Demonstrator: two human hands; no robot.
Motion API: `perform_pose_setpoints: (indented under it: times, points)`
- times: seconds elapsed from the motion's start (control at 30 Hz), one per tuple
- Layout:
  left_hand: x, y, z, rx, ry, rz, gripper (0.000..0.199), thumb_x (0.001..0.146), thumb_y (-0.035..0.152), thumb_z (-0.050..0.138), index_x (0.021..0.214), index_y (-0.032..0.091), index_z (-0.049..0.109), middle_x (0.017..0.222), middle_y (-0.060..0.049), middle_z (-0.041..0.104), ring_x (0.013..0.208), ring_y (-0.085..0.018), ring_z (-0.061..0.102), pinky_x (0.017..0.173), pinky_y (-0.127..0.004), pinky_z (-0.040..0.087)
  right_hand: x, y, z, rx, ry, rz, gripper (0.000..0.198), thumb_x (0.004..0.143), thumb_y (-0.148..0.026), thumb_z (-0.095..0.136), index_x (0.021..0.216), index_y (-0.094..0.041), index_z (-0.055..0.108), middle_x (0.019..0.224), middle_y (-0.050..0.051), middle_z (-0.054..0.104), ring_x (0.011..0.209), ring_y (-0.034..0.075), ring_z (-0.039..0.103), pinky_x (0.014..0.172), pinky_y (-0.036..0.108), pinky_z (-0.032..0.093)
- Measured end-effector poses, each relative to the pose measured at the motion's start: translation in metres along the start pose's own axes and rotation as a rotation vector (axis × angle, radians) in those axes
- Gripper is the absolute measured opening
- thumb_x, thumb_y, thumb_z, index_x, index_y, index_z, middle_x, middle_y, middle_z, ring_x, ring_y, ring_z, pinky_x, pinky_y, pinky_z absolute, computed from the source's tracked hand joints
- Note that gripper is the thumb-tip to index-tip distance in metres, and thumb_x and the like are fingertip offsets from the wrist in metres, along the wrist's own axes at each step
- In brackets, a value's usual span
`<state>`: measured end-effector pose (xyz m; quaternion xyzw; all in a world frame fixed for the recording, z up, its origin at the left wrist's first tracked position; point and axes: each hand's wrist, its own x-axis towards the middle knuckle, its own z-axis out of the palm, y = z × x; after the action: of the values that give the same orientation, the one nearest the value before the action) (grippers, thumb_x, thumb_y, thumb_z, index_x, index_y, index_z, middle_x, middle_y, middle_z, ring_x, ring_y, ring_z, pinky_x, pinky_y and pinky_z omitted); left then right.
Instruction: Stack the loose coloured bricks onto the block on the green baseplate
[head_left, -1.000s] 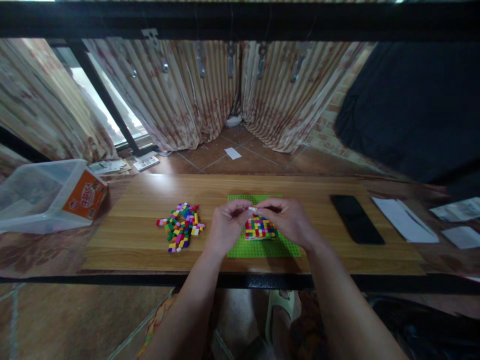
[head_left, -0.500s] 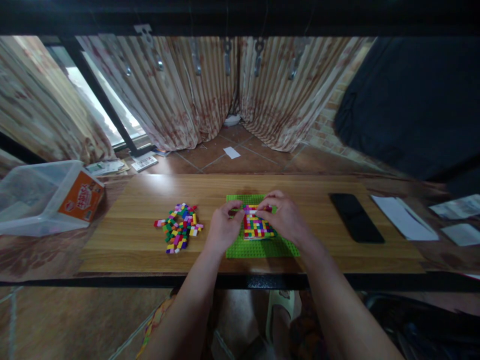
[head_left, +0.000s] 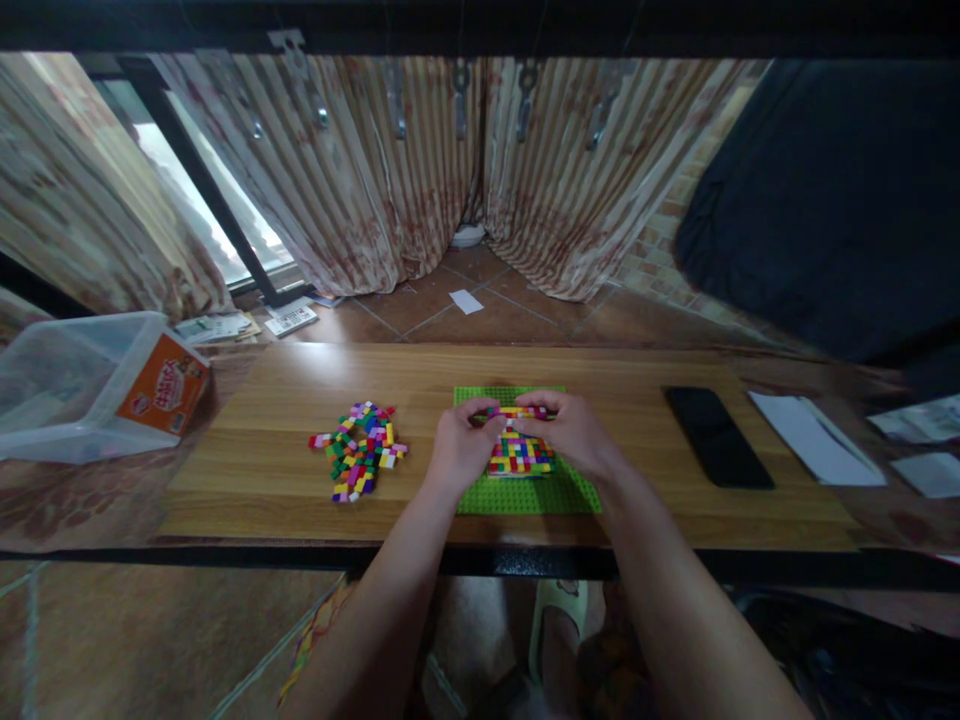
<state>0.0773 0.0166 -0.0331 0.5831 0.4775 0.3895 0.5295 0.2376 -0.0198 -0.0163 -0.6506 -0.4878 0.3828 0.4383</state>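
A block of many-coloured toy bricks [head_left: 521, 458] rises in layers from a green studded baseplate [head_left: 491, 497] at the middle of the table. My left hand [head_left: 463, 445] is at its left side, thumb and fingers closed on the far left part of the block. On the opposite side my right hand [head_left: 576, 432] curls its fingers round the far right part, its thumb reaching inward over the top. Both thumbs come close together near a white brick. My fingers hide any single small brick between them. Loose toy bricks [head_left: 367, 450] lie in a heap left of the baseplate.
On the wooden table board [head_left: 259, 450] a black phone [head_left: 716, 437] lies to the right. White paper [head_left: 817, 437] is beyond it. A clear plastic bin [head_left: 82, 385] with an orange label stands at the far left. A dark bar [head_left: 517, 562] runs along the near edge.
My left hand has moved right and my right hand has shifted slightly, so the thumbs are closer together over the block. The view has tilted a little; the loose heap looks the same.
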Motion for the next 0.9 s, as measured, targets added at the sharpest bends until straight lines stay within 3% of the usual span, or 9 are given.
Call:
perform_pose_setpoints:
  times: [0.43,0.67,0.77,0.9]
  points:
    - [0.001,0.004,0.004,0.029,0.045,-0.019,0.020,0.068,0.021,0.068,0.086,0.015,0.074,0.065,0.000,0.066,0.056,-0.011,0.054,0.054,-0.023,0.042,0.000,-0.002,0.003,-0.036,0.044,0.023,0.033,0.057,-0.036,0.079,0.085,-0.017,0.076,0.069,0.002,0.072,0.063,0.017,0.062,0.064,0.032,0.050]
    - [-0.001,-0.004,0.001,-0.047,0.030,0.024,0.026,0.073,0.029,0.069,0.095,0.017,0.075,0.081,-0.003,0.073,0.063,-0.013,0.060,0.061,-0.024,0.048,-0.002,0.005,0.004,0.159,0.005,0.064,0.043,0.055,-0.040,0.081,0.091,-0.017,0.074,0.078,0.003,0.073,0.069,0.018,0.066,0.069,0.033,0.053]
    - [0.000,0.000,-0.007,-0.113,0.079,0.035,0.026,0.075,0.031,0.066,0.095,0.017,0.074,0.088,-0.004,0.074,0.072,-0.014,0.064,0.067,-0.025,0.049,0.001,0.005,-0.002,0.195,0.183,0.000,0.039,0.060,-0.041,0.079,0.090,-0.017,0.074,0.084,0.005,0.074,0.077,0.019,0.067,0.076,0.035,0.053]
    - [0.004,0.013,-0.027,-0.201,0.244,0.026,0.024,0.075,0.033,0.065,0.091,0.017,0.073,0.083,-0.003,0.072,0.072,-0.013,0.062,0.067,-0.024,0.048,0.002,-0.009,-0.013,0.259,0.453,-0.071,0.029,0.068,-0.042,0.073,0.085,-0.018,0.072,0.084,0.006,0.074,0.080,0.018,0.067,0.077,0.034,0.053]
